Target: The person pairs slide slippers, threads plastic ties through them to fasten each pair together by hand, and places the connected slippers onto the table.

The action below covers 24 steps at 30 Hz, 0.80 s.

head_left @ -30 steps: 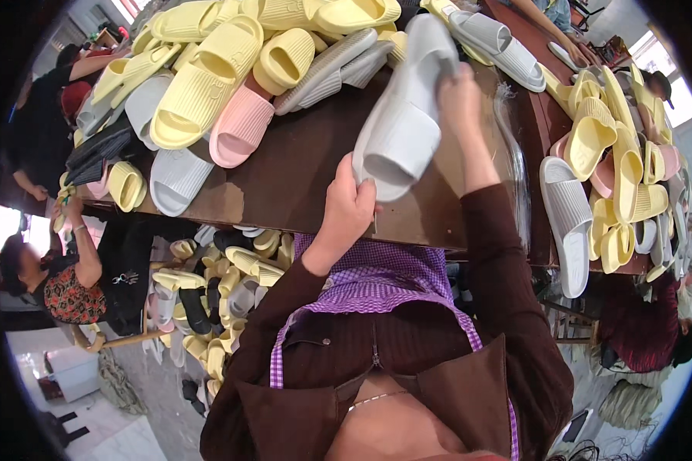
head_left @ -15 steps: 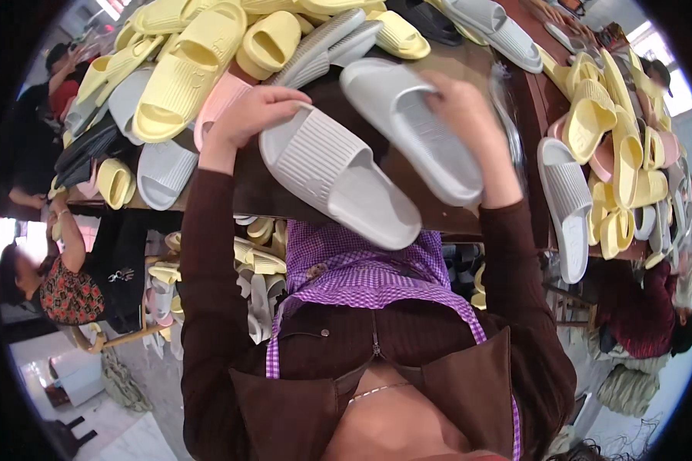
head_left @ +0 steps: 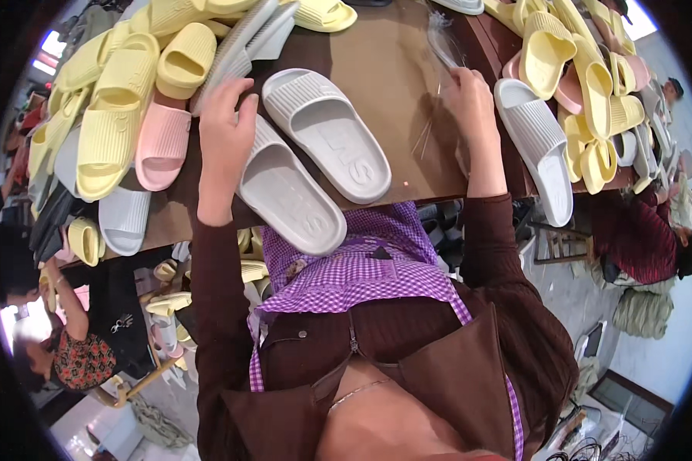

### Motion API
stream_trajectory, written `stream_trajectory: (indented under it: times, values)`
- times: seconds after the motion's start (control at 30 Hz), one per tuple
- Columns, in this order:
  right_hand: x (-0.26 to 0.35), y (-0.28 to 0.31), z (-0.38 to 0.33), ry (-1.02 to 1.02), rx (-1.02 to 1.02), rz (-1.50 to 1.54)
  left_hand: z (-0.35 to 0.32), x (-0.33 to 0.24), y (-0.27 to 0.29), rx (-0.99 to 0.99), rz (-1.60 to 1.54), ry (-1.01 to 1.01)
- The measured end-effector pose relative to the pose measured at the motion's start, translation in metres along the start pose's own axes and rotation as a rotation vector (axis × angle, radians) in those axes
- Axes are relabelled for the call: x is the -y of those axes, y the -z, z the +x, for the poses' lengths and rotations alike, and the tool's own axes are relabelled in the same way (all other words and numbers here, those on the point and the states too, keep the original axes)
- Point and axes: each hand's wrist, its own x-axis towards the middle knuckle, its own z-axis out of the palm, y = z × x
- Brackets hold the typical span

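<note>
Two grey ribbed slides lie side by side in front of me, toes pointing away: the right slide [head_left: 332,138] rests on the brown table [head_left: 396,73], and the left slide [head_left: 288,196] juts past its near edge. My left hand [head_left: 227,146] is at the left slide's strap, fingers loosely apart and slightly blurred, gripping nothing. Part of that strap is hidden behind the hand. Off to the right, my right hand [head_left: 473,107] has its fingers closed at a bundle of thin clear plastic strands [head_left: 440,46]. Its fingertips are partly hidden.
At the left, yellow slides [head_left: 119,115] are heaped with a pink slide [head_left: 163,146] and grey ones. Another heap of yellow slides [head_left: 592,84] covers the right end, beside a single grey slide [head_left: 538,146]. A co-worker in patterned clothing [head_left: 84,357] is at lower left.
Both grey slides have been set down and let go. My right hand has moved from its slide to the clear strands. My left hand has come off the toe, and the view has shifted.
</note>
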Motion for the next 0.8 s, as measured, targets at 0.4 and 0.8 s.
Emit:
stream_trajectory:
  times: [0.4, 0.8]
  values:
    - [-0.008, -0.005, -0.007, -0.09, -0.095, -0.13, -0.016, -0.079, -0.017, 0.166, -0.309, 0.105]
    - [0.047, 0.012, -0.03, 0.029, 0.049, 0.272, 0.028, -0.11, -0.108, 0.305, -0.411, -0.273]
